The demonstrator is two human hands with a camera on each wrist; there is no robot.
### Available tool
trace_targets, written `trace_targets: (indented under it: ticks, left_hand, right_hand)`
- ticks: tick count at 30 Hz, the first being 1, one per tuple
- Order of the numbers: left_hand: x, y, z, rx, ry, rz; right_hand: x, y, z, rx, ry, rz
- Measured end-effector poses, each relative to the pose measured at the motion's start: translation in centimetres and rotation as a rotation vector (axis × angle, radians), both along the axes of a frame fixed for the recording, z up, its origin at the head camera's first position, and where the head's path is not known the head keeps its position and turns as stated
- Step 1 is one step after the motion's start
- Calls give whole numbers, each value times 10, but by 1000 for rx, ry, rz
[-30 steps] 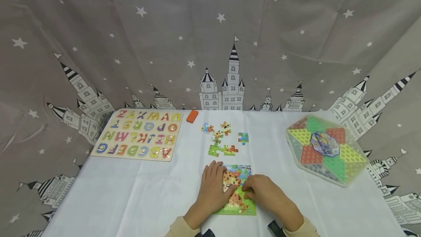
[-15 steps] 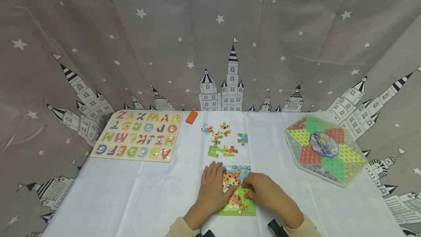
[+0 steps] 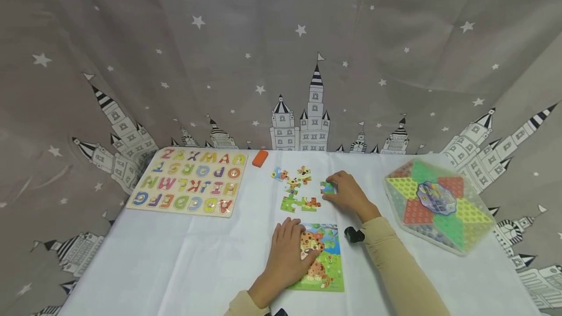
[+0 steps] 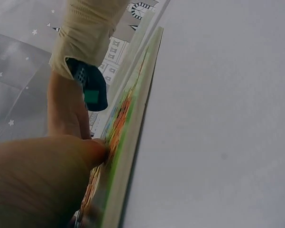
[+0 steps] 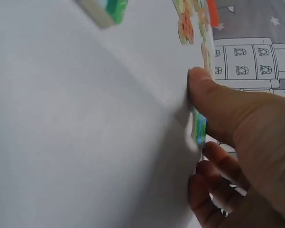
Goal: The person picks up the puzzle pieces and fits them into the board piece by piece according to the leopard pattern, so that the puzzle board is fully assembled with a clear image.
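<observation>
A jigsaw board (image 3: 331,269) with a spotted leopard picture lies near the front of the white table. My left hand (image 3: 287,252) rests across its left side, thumb (image 4: 96,151) over the picture. Farther back, my right hand (image 3: 350,195) has its thumb and fingers at opposite sides of a blue-green puzzle piece (image 3: 327,188). The right wrist view shows that same puzzle piece (image 5: 199,128) pinched between thumb and fingertips, low at the cloth. Left of it lie several loose pieces, among them a green piece (image 3: 289,204) and an orange-green piece (image 3: 311,204).
On the left is a wooden alphabet board (image 3: 186,182), with an orange block (image 3: 260,158) by its far right corner. At the right lies a hexagonal game box (image 3: 439,206). A grey curtain (image 3: 219,62) with printed castles hangs behind the table.
My right hand has left the jigsaw board and gone up to the blue-green puzzle piece, taking it between thumb and fingers. The left hand stays on the board.
</observation>
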State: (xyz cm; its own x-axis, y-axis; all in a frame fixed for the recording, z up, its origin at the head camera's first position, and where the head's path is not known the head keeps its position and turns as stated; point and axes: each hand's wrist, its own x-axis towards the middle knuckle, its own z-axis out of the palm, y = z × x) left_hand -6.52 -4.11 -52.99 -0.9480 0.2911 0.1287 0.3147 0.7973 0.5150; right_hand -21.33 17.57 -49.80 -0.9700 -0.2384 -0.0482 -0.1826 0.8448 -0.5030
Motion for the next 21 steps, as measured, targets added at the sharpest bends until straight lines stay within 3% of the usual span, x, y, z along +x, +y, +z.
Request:
trace_targets:
  ticks: [4,8,13,17,21]
  left_hand:
    - [0,1,-1,-13,-1,1]
    - [0,1,2,-5,-18,0]
    - [0,-1,5,-3,-20,3]
    - [0,-1,4,-6,3,7]
    - [0,1,1,-4,3,-5]
  right_hand:
    - [5,-2,0,-92,-19,-77]
    - [31,3,6,-227,-80,-146]
    - [75,6,13,-387,-233,-42]
    - [97,1,8,-357,-234,52]
    - [109,-4,2,-251,-142,25]
